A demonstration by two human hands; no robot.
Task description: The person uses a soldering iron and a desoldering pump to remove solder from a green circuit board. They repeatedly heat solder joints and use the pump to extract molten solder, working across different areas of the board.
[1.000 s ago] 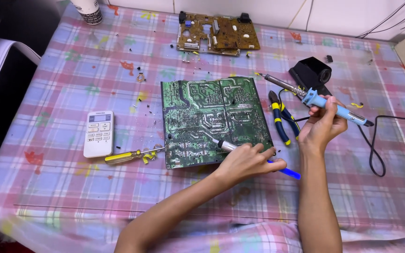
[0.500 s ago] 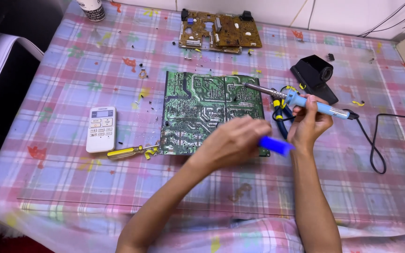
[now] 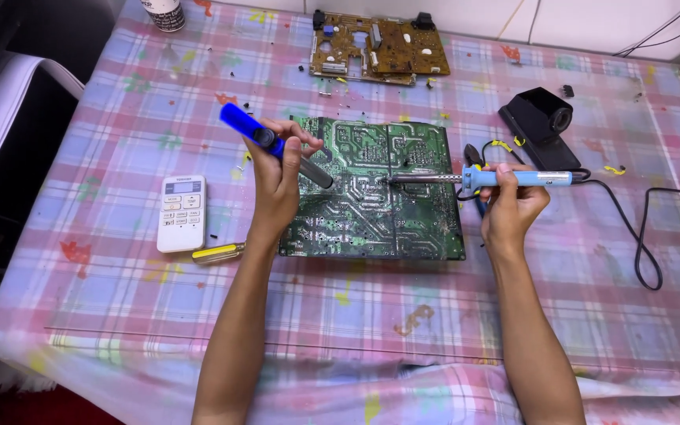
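A green circuit board (image 3: pixel 379 212) lies solder side up in the middle of the table. My left hand (image 3: pixel 277 177) grips a blue desoldering pump (image 3: pixel 265 142), tilted with its grey tip over the board's left part. My right hand (image 3: pixel 513 201) holds a light blue soldering iron (image 3: pixel 513 179) almost level, its metal tip touching the board near the centre. The iron's black cord (image 3: pixel 643 236) loops off to the right.
A white remote control (image 3: pixel 182 212) and a yellow-handled screwdriver (image 3: pixel 218 253) lie left of the board. A brown circuit board (image 3: pixel 379 49) sits at the back. A black iron stand (image 3: pixel 541 126) is at the right. Pliers (image 3: pixel 472 157) lie under the iron. The table's front edge is near me.
My left hand lifted the blue pump from the board's lower right edge and swung it to the upper left. My right hand lowered the iron until its tip met the board.
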